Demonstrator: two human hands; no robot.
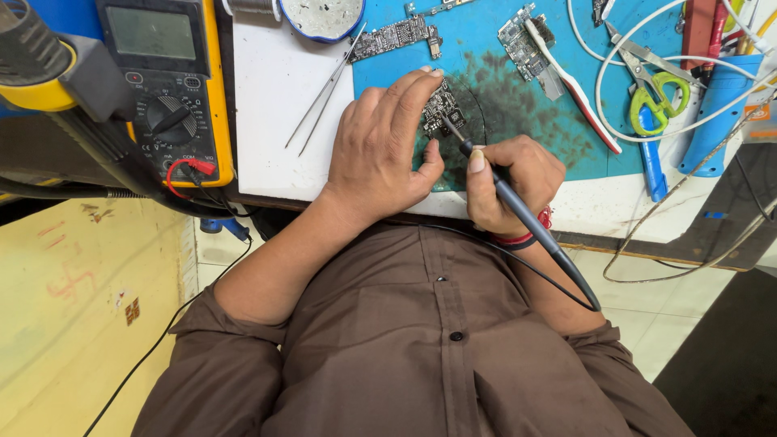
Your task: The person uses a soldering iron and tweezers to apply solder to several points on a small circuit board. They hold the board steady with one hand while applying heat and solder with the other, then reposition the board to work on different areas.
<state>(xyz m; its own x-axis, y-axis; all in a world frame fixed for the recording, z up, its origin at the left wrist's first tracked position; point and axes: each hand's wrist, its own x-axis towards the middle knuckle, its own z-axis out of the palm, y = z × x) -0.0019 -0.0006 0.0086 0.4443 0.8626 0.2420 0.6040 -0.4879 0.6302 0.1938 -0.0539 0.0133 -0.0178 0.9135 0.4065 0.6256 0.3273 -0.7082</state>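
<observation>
My left hand [382,142] presses flat on a small dark circuit board [443,108] that lies on a blue work mat [518,89], its fingertips holding the board's upper left edge. My right hand [511,182] grips a black soldering iron [526,217] like a pen. The iron's metal tip touches the board near its lower part, and its cable trails back over my brown shirt.
A yellow multimeter [170,81] with red and black leads stands at the left. Tweezers [324,93] lie on the white bench. Two more circuit boards [396,36], a toothbrush [575,85], green-handled scissors [655,89], a blue tool [716,105] and white cables crowd the far right.
</observation>
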